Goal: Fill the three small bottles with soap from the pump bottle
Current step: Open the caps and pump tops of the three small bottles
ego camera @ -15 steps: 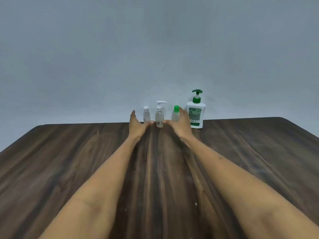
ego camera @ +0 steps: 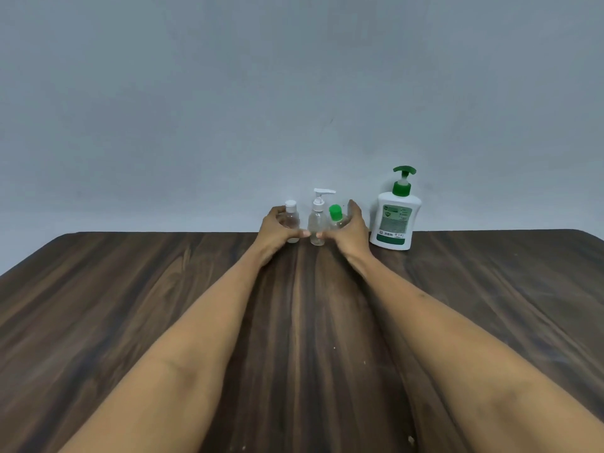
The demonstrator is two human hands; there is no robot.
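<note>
At the far edge of the tabletop, the left hand is wrapped around the white-capped bottle and the right hand around the green-capped bottle. The small pump bottle stands between them. They look empty, light and easy to tip, so the best hold is low on the body. The big soap bottle stands just to the right.

Left hand wraps the white-capped bottle; right hand wraps the green-capped bottle; pump bottle at their 3 o'clock.

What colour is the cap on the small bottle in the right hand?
Green, on the small bottle held by the right hand; clear in the head view.
</note>
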